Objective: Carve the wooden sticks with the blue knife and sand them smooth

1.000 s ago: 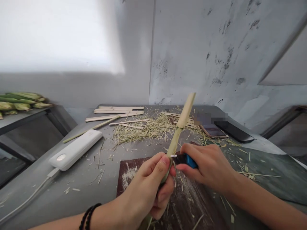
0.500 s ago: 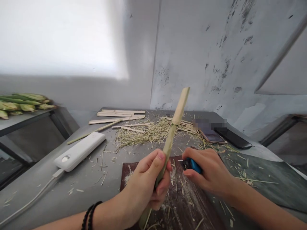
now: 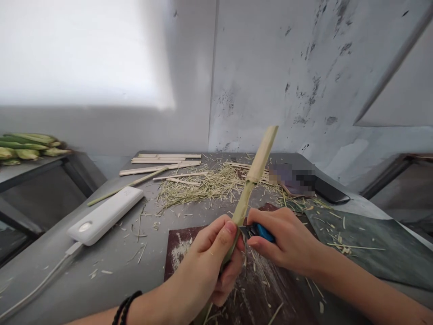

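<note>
- Left hand (image 3: 211, 264): fingers curled right round the stick (image 3: 260, 158), thumb laid along its near side, little gap showing in the grip; it hangs over the left part of the board (image 3: 176, 246).
- Stick: held tilted above the board, its top leaning away and to the right beyond the board's far edge, its lower end running down below the fist; pale above the node, greener beneath.
- Right hand (image 3: 286, 241): half closed, thumb and forefinger pinching the knife (image 3: 264, 232) by its blue and black handle, over the board's right part.
- Knife: blade at the stick's side, just beside the left thumb, above the board; whether it bites in, I cannot tell.
- Board: dark brown, dusted whitish at its left corner, strewn with bits, lying on the grey table (image 3: 149, 271).
- Shavings (image 3: 203, 187): a loose heap beyond the board.
- Strips (image 3: 162, 167): several, pale and flat, beyond the board and to its left.
- Power bank (image 3: 108, 214): white, left of the board, cable (image 3: 43, 284) plugged in.
- Black phone (image 3: 329, 192): beyond the board, to its right.
- Mat (image 3: 358, 253): dark green, right of the board, with scraps on it.
</note>
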The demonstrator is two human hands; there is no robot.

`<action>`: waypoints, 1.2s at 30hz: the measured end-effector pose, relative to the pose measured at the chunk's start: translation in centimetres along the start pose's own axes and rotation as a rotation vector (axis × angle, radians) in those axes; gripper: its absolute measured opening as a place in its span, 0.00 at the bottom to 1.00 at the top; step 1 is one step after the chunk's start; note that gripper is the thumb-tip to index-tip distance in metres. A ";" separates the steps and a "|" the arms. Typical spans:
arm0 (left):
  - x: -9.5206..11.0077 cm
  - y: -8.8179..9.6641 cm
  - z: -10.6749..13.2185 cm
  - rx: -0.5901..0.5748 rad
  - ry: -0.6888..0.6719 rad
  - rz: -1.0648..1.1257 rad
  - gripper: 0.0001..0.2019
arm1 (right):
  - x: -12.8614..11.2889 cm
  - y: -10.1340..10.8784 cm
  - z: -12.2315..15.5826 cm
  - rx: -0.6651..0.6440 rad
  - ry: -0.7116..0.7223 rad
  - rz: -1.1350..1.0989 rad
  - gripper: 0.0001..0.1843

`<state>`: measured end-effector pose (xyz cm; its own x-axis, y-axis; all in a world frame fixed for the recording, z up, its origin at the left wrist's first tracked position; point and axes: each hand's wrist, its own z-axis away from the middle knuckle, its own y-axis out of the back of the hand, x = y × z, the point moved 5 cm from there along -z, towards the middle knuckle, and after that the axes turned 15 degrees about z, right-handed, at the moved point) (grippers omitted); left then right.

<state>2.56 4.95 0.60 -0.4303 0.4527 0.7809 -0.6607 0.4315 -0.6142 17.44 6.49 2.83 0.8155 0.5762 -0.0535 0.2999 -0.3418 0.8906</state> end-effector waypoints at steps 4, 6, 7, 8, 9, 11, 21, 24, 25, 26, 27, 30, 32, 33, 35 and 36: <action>-0.9 0.1 0.1 0.098 0.013 0.073 0.22 | 0.0 -0.5 -0.1 -0.007 0.000 0.112 0.32; -1.3 0.1 0.2 0.129 0.026 0.091 0.25 | -0.1 -0.7 -0.2 0.017 -0.026 0.156 0.32; -1.5 0.1 0.3 0.143 0.035 0.094 0.26 | -0.2 -0.8 -0.2 0.030 -0.041 0.176 0.32; -1.6 0.2 0.3 0.159 0.043 0.099 0.27 | -0.3 -0.9 -0.2 0.046 -0.053 0.193 0.32; -1.6 0.2 0.4 0.176 0.049 0.102 0.28 | -0.4 -1.0 -0.3 0.061 -0.059 0.208 0.32; -1.7 0.3 0.4 0.202 0.057 0.112 0.30 | -0.7 -1.3 -0.3 0.082 -0.062 0.237 0.32; -2.5 0.7 0.2 0.243 0.139 0.252 0.23 | -0.7 -2.5 -0.2 0.104 -0.046 0.306 0.30; -2.7 0.8 0.2 0.260 0.155 0.260 0.21 | -0.6 -2.7 -0.1 0.107 -0.040 0.321 0.29; -2.7 0.8 0.2 0.270 0.152 0.260 0.20 | -0.6 -2.7 -0.1 0.111 -0.038 0.328 0.30; -2.6 0.8 0.3 0.280 0.148 0.259 0.20 | -0.5 -2.8 -0.1 0.115 -0.037 0.336 0.30; -2.6 0.8 0.3 0.291 0.145 0.258 0.19 | -0.5 -2.8 -0.2 0.116 -0.038 0.343 0.30; -2.5 0.7 0.5 0.308 0.127 0.250 0.20 | -0.2 -2.9 -0.4 0.108 -0.045 0.356 0.30; -2.7 0.6 0.6 0.305 0.136 0.238 0.22 | 0.1 -2.7 -0.6 0.112 -0.067 0.361 0.31; -2.9 0.5 0.6 0.298 0.149 0.232 0.24 | 0.3 -2.5 -0.6 0.118 -0.077 0.362 0.32; -3.1 0.3 0.6 0.275 0.195 0.228 0.26 | 0.5 -2.3 -0.7 0.130 -0.088 0.358 0.33; -3.2 0.2 0.5 0.260 0.211 0.229 0.26 | 0.5 -2.3 -0.7 0.133 -0.086 0.352 0.33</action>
<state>3.50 3.15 -1.93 -0.4668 0.6761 0.5701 -0.7074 0.1013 -0.6995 16.81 8.10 1.13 0.9169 0.3440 0.2022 0.0512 -0.6039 0.7954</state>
